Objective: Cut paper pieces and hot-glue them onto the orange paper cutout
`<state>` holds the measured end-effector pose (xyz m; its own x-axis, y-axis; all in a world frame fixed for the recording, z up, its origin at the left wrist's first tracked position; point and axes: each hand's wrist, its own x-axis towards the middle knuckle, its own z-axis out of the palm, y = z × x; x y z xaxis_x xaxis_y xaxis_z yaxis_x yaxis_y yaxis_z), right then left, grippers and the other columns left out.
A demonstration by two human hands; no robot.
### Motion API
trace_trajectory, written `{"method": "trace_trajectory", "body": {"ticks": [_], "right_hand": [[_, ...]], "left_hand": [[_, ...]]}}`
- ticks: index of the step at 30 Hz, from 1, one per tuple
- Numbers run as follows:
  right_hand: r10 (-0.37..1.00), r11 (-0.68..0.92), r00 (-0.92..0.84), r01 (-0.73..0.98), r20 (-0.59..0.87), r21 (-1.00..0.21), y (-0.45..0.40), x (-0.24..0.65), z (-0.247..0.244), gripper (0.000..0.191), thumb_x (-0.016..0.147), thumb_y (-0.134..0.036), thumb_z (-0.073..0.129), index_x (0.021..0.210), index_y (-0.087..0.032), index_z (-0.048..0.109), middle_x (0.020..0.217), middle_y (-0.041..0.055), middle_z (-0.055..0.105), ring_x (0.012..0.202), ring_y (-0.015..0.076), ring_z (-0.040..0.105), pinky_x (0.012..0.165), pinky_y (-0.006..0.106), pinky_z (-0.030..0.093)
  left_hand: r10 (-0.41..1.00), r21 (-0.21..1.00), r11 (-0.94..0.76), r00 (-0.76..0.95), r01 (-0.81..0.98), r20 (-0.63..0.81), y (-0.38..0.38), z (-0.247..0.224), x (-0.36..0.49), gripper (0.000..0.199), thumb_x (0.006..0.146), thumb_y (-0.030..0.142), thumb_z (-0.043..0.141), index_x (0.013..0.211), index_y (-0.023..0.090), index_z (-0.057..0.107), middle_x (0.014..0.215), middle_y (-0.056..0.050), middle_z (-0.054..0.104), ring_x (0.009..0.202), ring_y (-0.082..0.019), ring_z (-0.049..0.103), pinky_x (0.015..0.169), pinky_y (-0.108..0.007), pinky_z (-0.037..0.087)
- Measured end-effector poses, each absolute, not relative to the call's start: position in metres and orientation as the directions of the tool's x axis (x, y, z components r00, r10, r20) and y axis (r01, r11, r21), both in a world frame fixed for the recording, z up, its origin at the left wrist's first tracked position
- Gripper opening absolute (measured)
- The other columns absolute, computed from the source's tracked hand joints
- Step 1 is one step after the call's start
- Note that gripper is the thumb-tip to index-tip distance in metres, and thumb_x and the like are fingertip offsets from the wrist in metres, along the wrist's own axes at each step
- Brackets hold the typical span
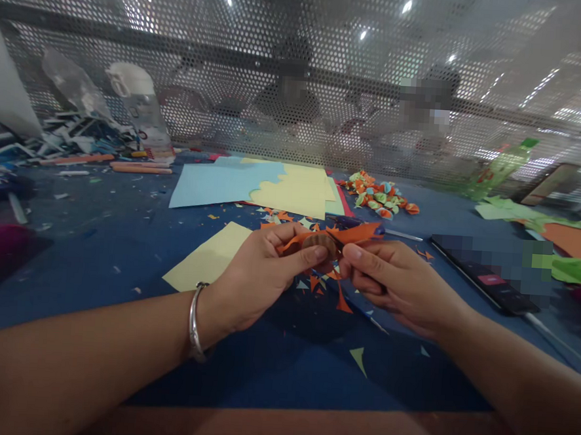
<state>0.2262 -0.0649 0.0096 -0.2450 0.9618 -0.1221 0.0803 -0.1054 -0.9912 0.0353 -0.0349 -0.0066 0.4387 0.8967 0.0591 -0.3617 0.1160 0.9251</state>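
Note:
My left hand (255, 271) is closed on a piece of orange paper (361, 233), its thumb pressing a round brownish disc (310, 244) against it. Close beside it, my right hand (398, 273) pinches a thin dark blade-like tool (337, 241) whose tip meets the disc's right edge; its kind is mostly hidden by the fingers. The paper stretches rightward behind my right fingertips. Below the hands lie orange paper scraps (344, 301) and a thin blue tool (370, 319). A cream paper sheet (209, 255) lies partly behind my left wrist.
Blue and yellow sheets (214, 185) lie farther back, beside a pile of small curled paper pieces (380, 198). A phone (478, 275) with a cable is at right. A white-lidded bottle (142, 110) and a green bottle (503, 166) stand near the perforated screen (221, 56).

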Motion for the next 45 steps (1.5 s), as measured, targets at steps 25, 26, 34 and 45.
{"method": "trace_trajectory", "body": {"ticks": [25,26,34,45], "right_hand": [[0.962,-0.052,-0.264,0.077,-0.071,-0.996,-0.0633,0.2270,0.0062,0.040,0.090,-0.051,0.068,0.073,-0.015,0.063,0.052,-0.0101,0.028,0.042,0.0031,0.018,0.035,0.016,0.011],[0.963,-0.048,-0.261,0.078,-0.067,-0.996,-0.0632,0.2269,0.0063,0.040,0.090,-0.051,0.069,0.073,-0.015,0.063,0.052,-0.0099,0.029,0.043,0.0032,0.018,0.035,0.016,0.011],[0.972,-0.036,-0.230,0.083,-0.054,-0.996,-0.0639,0.2253,0.0069,0.041,0.089,-0.052,0.070,0.072,-0.015,0.062,0.053,-0.0093,0.030,0.045,0.0034,0.021,0.037,0.016,0.014],[0.967,-0.065,-0.240,0.093,-0.085,-0.994,-0.0632,0.2265,0.0060,0.046,0.087,-0.058,0.069,0.070,-0.016,0.062,0.051,-0.0097,0.029,0.043,0.0038,0.019,0.038,0.019,0.012]], "left_hand": [[0.910,0.934,0.091,0.410,-0.346,0.063,-0.0339,-0.0067,0.0348,0.021,0.071,0.027,0.087,0.081,0.015,0.073,0.068,0.002,0.063,0.046,-0.003,0.037,0.044,-0.021,0.026],[0.908,0.935,0.091,0.413,-0.343,0.063,-0.0335,-0.0074,0.0345,0.021,0.072,0.027,0.087,0.081,0.015,0.073,0.066,0.003,0.062,0.046,-0.003,0.037,0.043,-0.021,0.025],[0.904,0.950,0.085,0.424,-0.300,0.053,-0.0333,-0.0081,0.0335,0.021,0.075,0.033,0.084,0.081,0.016,0.072,0.063,0.004,0.053,0.046,-0.003,0.030,0.043,-0.023,0.017],[0.887,0.930,0.129,0.459,-0.344,0.047,-0.0331,-0.0061,0.0354,0.021,0.071,0.029,0.087,0.079,0.014,0.075,0.063,0.002,0.060,0.048,-0.004,0.038,0.043,-0.020,0.024]]}}
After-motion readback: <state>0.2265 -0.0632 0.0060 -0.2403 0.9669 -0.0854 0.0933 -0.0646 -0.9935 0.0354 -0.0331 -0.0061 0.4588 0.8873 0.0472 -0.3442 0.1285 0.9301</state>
